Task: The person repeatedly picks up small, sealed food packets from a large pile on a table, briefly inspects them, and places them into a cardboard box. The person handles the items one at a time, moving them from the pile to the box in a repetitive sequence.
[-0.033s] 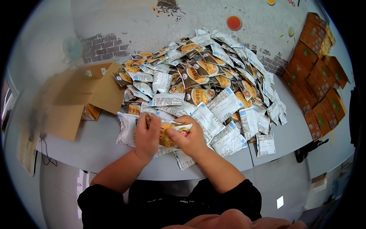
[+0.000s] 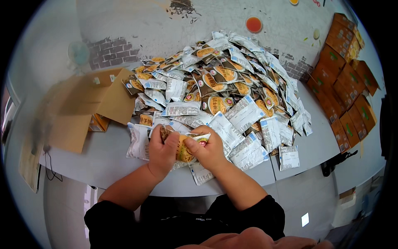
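Note:
Between my two hands is a food packet (image 2: 183,150) with a brown and yellow front, held over the table's near edge. My left hand (image 2: 162,151) is closed around its left side, thumb on top. The fingers of my right hand (image 2: 208,150) wrap the other side, with the thumb pressed on its front. Just beyond my hands rises a large heap of similar packets (image 2: 217,106), some showing white printed backs, others the brown and yellow front. One white-backed packet (image 2: 137,141) lies beside my left hand, and another (image 2: 200,174) lies below my right.
An open cardboard box (image 2: 111,96) stands on the table (image 2: 120,166) at the left, with a small orange box (image 2: 98,122) by it. Stacked orange-brown cartons (image 2: 331,99) stand at the right. A black cable (image 2: 50,168) hangs off the left edge.
My left thumb has shifted slightly right and up over the packet, and the packet has turned a little between my hands. The heap looks the same.

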{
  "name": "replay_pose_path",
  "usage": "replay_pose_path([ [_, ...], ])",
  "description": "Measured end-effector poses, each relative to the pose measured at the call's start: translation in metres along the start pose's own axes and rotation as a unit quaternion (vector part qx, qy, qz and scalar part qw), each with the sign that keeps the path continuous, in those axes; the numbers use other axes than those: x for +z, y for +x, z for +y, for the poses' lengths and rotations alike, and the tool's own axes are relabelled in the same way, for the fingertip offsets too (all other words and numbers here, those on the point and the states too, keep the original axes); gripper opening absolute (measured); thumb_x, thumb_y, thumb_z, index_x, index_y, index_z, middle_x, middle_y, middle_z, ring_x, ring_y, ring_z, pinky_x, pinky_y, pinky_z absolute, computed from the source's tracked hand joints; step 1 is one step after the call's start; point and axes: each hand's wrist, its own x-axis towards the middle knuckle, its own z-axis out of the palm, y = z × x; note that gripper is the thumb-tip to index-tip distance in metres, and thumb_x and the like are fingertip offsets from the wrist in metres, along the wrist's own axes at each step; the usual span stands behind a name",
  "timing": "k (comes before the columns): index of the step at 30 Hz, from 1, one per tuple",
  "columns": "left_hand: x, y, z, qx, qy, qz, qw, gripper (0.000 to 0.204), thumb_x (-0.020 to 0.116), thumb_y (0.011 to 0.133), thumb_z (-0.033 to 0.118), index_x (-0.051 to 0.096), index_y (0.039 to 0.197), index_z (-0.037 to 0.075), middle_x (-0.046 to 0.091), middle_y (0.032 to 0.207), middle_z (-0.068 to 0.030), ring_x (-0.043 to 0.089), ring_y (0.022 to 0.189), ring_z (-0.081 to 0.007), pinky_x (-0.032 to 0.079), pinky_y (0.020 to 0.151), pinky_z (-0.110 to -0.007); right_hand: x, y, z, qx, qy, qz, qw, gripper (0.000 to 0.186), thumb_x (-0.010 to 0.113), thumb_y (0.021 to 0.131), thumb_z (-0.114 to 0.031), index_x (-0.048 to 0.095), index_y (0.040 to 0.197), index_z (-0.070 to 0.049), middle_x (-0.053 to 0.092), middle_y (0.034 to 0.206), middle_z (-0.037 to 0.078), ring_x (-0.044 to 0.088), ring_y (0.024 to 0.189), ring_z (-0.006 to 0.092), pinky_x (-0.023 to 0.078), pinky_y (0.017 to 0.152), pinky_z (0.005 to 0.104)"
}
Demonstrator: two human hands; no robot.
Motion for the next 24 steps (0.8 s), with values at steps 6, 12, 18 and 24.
replay_pose_path([
  [6, -0.008, -0.007, 0.004, 0.112, 0.146, -0.142, 0.973, 0.025, 0.064, 0.087, 0.015, 0.041, 0.083, 0.005, 0.046, 0.075, -0.0007, 0.04, 0.065, -0.0059, 0.037, 0.058, -0.022, -0.006, 0.006, 0.007, 0.14, 0.15, -0.068, 0.976, 0.028, 0.046, 0.097, -0.027, 0.059, 0.092, -0.002, 0.06, 0.081, 0.003, 0.053, 0.076, 0.0095, 0.044, 0.072, 0.024],
  [12, -0.004, -0.006, -0.004, 0.035, 0.087, -0.073, 0.993, 0.032, 0.071, 0.082, 0.023, 0.047, 0.08, 0.003, 0.05, 0.07, -0.0015, 0.043, 0.062, -0.0068, 0.039, 0.053, -0.024, 0.001, 0.007, 0.007, 0.121, 0.162, -0.017, 0.979, 0.038, 0.048, 0.096, -0.036, 0.061, 0.083, -0.003, 0.059, 0.075, 0.0, 0.05, 0.071, 0.0062, 0.043, 0.065, 0.0225],
  [18, -0.008, -0.008, 0.0, 0.082, 0.134, -0.142, 0.977, 0.027, 0.066, 0.086, 0.02, 0.045, 0.083, 0.003, 0.049, 0.073, -0.0011, 0.043, 0.064, -0.0066, 0.04, 0.057, -0.023, -0.006, 0.007, 0.0, 0.172, 0.156, -0.011, 0.973, 0.042, 0.048, 0.096, -0.039, 0.062, 0.081, -0.003, 0.058, 0.071, 0.001, 0.051, 0.068, 0.007, 0.042, 0.063, 0.0232],
  [24, -0.008, -0.003, -0.007, -0.024, 0.053, -0.058, 0.997, 0.021, 0.059, 0.091, 0.02, 0.047, 0.092, 0.003, 0.054, 0.079, -0.0021, 0.052, 0.069, -0.0081, 0.045, 0.06, -0.024, -0.009, 0.015, 0.015, 0.247, 0.231, -0.017, 0.941, 0.043, 0.051, 0.094, -0.041, 0.062, 0.083, -0.001, 0.058, 0.072, 0.0, 0.051, 0.067, 0.0058, 0.042, 0.061, 0.0223],
])
